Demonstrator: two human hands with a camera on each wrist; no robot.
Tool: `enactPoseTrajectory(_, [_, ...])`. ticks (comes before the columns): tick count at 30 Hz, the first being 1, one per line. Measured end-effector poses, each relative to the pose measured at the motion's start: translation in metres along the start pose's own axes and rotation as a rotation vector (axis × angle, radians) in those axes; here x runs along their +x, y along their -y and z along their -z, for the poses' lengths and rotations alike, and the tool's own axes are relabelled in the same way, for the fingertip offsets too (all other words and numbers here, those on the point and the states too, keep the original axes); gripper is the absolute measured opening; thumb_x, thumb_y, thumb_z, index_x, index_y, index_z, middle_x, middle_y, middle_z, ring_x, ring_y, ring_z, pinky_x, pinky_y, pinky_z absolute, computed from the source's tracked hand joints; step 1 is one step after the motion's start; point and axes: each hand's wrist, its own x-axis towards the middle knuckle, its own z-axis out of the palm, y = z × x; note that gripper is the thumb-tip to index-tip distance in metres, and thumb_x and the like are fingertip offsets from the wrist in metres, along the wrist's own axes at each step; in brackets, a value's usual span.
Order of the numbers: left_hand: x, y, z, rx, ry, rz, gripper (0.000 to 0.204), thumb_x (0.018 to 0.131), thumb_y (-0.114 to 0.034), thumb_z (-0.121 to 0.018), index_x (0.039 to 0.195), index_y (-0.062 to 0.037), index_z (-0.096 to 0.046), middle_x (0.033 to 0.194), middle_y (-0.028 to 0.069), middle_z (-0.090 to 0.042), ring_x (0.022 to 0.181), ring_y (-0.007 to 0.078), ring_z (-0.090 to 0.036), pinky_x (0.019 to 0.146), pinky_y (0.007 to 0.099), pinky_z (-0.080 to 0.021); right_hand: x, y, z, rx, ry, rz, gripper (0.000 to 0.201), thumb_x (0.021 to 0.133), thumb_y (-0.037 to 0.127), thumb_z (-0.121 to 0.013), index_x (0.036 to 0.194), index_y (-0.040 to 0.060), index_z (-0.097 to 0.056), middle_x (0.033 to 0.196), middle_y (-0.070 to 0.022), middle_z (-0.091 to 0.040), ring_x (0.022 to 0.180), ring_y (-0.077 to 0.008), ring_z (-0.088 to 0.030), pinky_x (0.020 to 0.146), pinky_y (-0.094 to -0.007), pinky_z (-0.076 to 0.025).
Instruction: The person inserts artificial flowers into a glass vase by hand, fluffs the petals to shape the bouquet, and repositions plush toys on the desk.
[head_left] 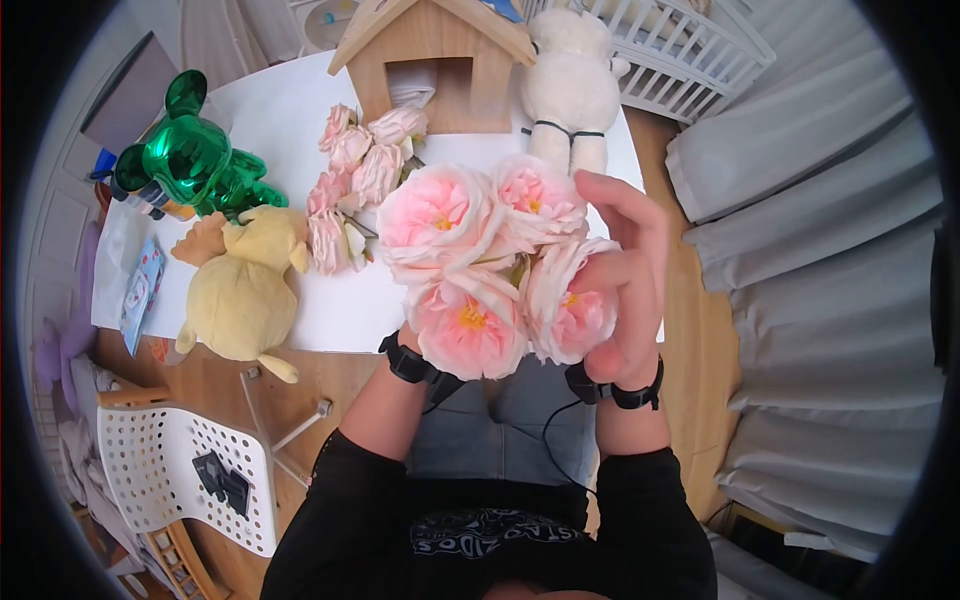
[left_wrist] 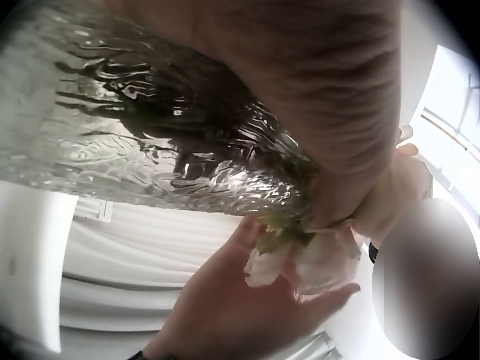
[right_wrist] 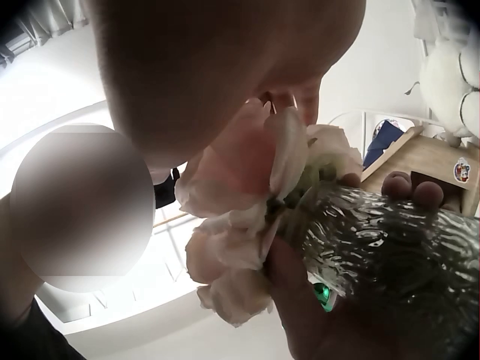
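Note:
Several open pink roses (head_left: 470, 300) with yellow centres are bunched in front of my chest. Under them, my left hand (left_wrist: 322, 90) grips a clear, rippled glass vase (left_wrist: 150, 127), its thumb and fingertips round the glass near the mouth in the right wrist view. Dark stems show through the glass. From the head view the vase and most of the left hand are hidden by the blooms. My right hand (head_left: 640, 270) cups the right side of the bunch, loosely bent fingers touching the petals of the nearest rose (head_left: 572, 305).
More pink roses (head_left: 350, 180) lie on the white table (head_left: 330, 315). Around them are a wooden house (head_left: 440, 105), a white plush bear (head_left: 570, 85), a shiny green figure (head_left: 195, 160) and a yellow plush toy (head_left: 242, 295). A white chair (head_left: 130, 460) stands left; grey curtains (head_left: 810, 280) hang right.

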Motion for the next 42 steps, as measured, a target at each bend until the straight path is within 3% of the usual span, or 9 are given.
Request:
enactPoseTrajectory(3, [-0.002,-0.003,-0.001,0.060,-0.003,-0.023,0.041,0.106,-0.018,-0.054,0.144,-0.0044,-0.049,0.137,0.0139,-0.058,0.127,0.0260,-0.057,0.105,0.0380,-0.050,0.006,0.001,-0.007,0.067,-0.018,-0.103,0.067,0.093,0.072,-0.062,0.102,0.0061,-0.062,0.138,-0.0258,-0.047,0.131,-0.0411,-0.052,0.111,-0.0547,-0.041])
enactPoseTrajectory(5, [0.004,-0.006,-0.001,0.102,-0.010,-0.043,0.042,0.105,-0.018,-0.055,0.144,-0.0043,-0.049,0.137,0.0140,-0.058,0.127,0.0261,-0.057,0.105,0.0381,-0.050,0.008,-0.002,-0.013,0.419,-0.424,-0.130,0.044,0.105,0.049,-0.059,0.104,0.0055,-0.060,0.132,-0.0249,-0.053,0.127,-0.0353,-0.054,0.111,-0.0517,-0.042])
enactPoseTrajectory(9, [0.014,-0.007,-0.007,0.178,-0.022,-0.078,0.042,0.105,-0.018,-0.056,0.144,-0.0040,-0.049,0.137,0.0141,-0.059,0.127,0.0263,-0.057,0.105,0.0382,-0.050,0.028,-0.044,0.006,0.172,-0.344,-0.378,0.023,0.109,0.026,-0.053,0.106,0.0043,-0.059,0.127,-0.0194,-0.058,0.120,-0.0273,-0.057,0.111,-0.0427,-0.043])
enactPoseTrajectory(11, [0.009,-0.011,-0.007,0.216,-0.018,-0.095,0.043,0.104,-0.018,-0.056,0.144,-0.0039,-0.049,0.137,0.0141,-0.059,0.127,0.0264,-0.057,0.105,0.0383,-0.050,0.050,-0.063,0.008,-0.061,0.289,-0.775,0.016,0.107,0.012,-0.052,0.118,0.0017,-0.058,0.128,-0.0139,-0.061,0.118,-0.0226,-0.058,0.110,-0.0343,-0.043])
enactPoseTrajectory(15, [-0.001,-0.012,-0.014,0.300,-0.040,-0.150,0.043,0.104,-0.017,-0.058,0.144,-0.0036,-0.050,0.137,0.0142,-0.059,0.127,0.0265,-0.057,0.105,0.0385,-0.050,0.010,-0.135,-0.010,0.305,0.516,-0.530,0.031,0.102,0.010,-0.060,0.132,0.0000,-0.057,0.133,-0.0110,-0.062,0.124,-0.0220,-0.058,0.108,-0.0331,-0.044])
enactPoseTrajectory(21, [-0.004,-0.011,-0.010,0.425,-0.091,-0.199,0.044,0.102,-0.017,-0.059,0.144,-0.0033,-0.050,0.137,0.0143,-0.059,0.127,0.0268,-0.057,0.106,0.0387,-0.050,-0.029,-0.135,-0.027,0.636,0.396,-0.827,0.044,0.099,0.011,-0.065,0.141,0.0005,-0.055,0.137,-0.0114,-0.060,0.130,-0.0226,-0.056,0.110,-0.0342,-0.044])
enactPoseTrajectory(37, [0.009,-0.022,-0.005,0.720,-0.104,-0.267,0.047,0.100,-0.016,-0.064,0.143,-0.0023,-0.051,0.136,0.0147,-0.060,0.128,0.0274,-0.058,0.106,0.0393,-0.049,0.006,-0.128,-0.032,0.673,0.165,-0.741,0.050,0.092,0.009,-0.075,0.138,0.0009,-0.057,0.132,-0.0087,-0.062,0.126,-0.0204,-0.059,0.107,-0.0348,-0.046])
enactPoseTrajectory(40, [0.010,-0.023,-0.010,0.777,-0.086,-0.284,0.048,0.099,-0.016,-0.065,0.143,-0.0021,-0.052,0.136,0.0148,-0.060,0.128,0.0275,-0.058,0.106,0.0394,-0.049,0.004,-0.141,-0.030,0.553,0.120,-0.700,0.053,0.088,0.006,-0.079,0.136,0.0001,-0.057,0.127,-0.0076,-0.064,0.119,-0.0189,-0.061,0.105,-0.0348,-0.048])
enactPoseTrajectory(42, [0.012,-0.024,-0.012,0.814,-0.076,-0.294,0.048,0.099,-0.016,-0.066,0.143,-0.0020,-0.052,0.136,0.0148,-0.060,0.128,0.0276,-0.058,0.106,0.0395,-0.049,0.005,-0.148,-0.036,0.515,0.051,-0.417,0.042,0.093,0.007,-0.075,0.131,0.0014,-0.059,0.123,-0.0067,-0.065,0.111,-0.0162,-0.063,0.096,-0.0323,-0.052])
